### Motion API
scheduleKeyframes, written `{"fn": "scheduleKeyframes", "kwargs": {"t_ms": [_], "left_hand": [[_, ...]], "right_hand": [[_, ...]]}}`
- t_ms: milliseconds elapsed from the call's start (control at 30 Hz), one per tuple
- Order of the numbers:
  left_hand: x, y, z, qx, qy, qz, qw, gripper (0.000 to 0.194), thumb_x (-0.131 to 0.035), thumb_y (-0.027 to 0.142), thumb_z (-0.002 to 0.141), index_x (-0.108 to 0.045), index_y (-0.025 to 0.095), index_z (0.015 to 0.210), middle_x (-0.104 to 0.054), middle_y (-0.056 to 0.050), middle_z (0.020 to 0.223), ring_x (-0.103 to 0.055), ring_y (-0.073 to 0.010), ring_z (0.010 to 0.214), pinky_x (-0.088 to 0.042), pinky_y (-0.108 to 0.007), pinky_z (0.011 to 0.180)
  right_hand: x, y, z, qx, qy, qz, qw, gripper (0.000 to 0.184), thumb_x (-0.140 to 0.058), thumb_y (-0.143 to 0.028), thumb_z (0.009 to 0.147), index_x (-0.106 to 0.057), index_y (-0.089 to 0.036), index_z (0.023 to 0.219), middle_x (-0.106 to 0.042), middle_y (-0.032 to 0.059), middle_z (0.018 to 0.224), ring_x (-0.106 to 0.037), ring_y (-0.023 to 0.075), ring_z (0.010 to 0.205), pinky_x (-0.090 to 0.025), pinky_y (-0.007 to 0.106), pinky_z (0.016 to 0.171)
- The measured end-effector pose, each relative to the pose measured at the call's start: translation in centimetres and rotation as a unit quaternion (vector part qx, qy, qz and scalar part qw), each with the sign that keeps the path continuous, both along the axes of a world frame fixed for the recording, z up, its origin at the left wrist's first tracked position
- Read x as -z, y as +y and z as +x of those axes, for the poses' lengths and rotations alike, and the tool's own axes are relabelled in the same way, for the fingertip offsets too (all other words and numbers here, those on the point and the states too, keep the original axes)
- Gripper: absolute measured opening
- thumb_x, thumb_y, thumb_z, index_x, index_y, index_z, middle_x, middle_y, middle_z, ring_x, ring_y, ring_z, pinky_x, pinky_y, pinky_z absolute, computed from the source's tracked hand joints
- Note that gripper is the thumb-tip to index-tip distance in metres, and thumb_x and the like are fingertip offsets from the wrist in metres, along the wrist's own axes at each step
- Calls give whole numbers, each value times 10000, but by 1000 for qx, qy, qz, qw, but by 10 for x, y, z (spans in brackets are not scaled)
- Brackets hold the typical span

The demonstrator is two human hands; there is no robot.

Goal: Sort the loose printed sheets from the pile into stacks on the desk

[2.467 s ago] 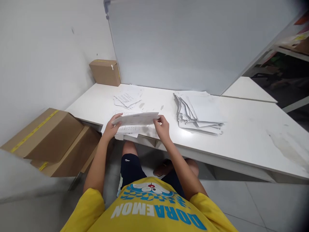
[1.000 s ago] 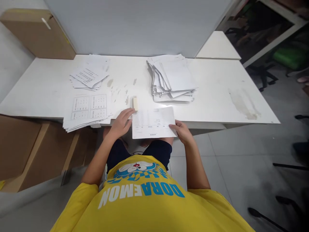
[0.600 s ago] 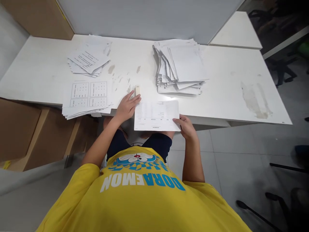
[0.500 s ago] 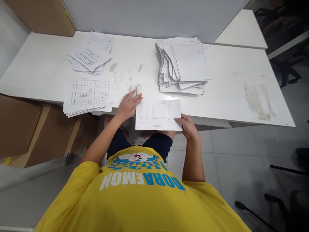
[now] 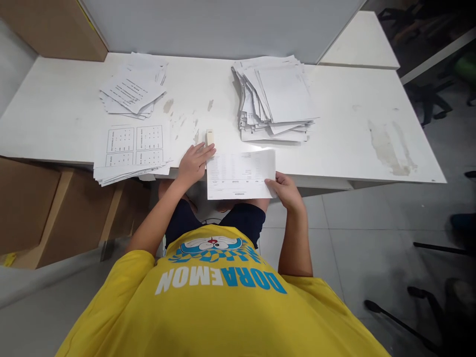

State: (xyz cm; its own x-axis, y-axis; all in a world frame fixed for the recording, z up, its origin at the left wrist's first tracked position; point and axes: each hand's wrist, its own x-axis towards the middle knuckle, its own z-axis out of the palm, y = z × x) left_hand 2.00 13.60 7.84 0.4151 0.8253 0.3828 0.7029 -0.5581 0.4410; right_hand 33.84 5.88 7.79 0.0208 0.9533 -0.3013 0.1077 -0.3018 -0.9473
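A printed sheet of paper [image 5: 241, 173] hangs partly over the desk's front edge, its print upside down to me. My right hand [image 5: 288, 191] pinches its right edge, thumb on top and the other fingers beneath. At the sheet's upper left corner, my left hand [image 5: 193, 163] lies with fingers stretched out over the near end of a narrow cream-coloured block-like object [image 5: 210, 136]. Its lower part is covered by those fingers, so I cannot tell its kind.
A thick, uneven paper stack [image 5: 282, 94] stands at the back, right of centre. Left lie a smaller loose pile [image 5: 132, 91] and sheets with printed boxes [image 5: 128, 151] overhanging the edge. A grey partition [image 5: 223, 29] bounds the white desk [image 5: 342, 134]; brown cartons [image 5: 74, 218] stand lower left.
The view has shifted slightly, so the desk and stacks appear a little further left. Both hands keep their places at the sheet and the cream object.
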Motion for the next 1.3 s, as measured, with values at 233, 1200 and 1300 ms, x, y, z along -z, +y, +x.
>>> {"fn": "scheduleKeyframes", "kwargs": {"t_ms": [233,1200,1300], "left_hand": [[-9,-1,-2,32,-81,-53,995,484,-336,128,939,-603,304,1303,-574,20,1418,-529,-148,1326,-306,-456,1197],[-8,-13,-5,49,-30,-55,997,568,-294,88,929,-467,278,1435,-452,3,1524,-482,-151,1365,-339,-402,1172],[-12,-21,-16,53,8,-73,996,626,-341,177,958,-207,253,1565,-418,-38,1548,-487,-187,1364,-378,-383,1140]], "right_hand": [[-9,-24,61,132,-63,41,988,329,-762,-404,685,-706,-207,942,-746,55,936,-690,263,890,-568,428,816],[-23,153,18,193,-448,135,862,1039,-457,-642,904,-18,89,1498,117,367,1570,14,411,1500,-104,590,1169],[-11,133,11,202,-450,162,854,1013,-370,-605,948,61,148,1471,159,423,1535,105,382,1507,-33,581,1168]]}}
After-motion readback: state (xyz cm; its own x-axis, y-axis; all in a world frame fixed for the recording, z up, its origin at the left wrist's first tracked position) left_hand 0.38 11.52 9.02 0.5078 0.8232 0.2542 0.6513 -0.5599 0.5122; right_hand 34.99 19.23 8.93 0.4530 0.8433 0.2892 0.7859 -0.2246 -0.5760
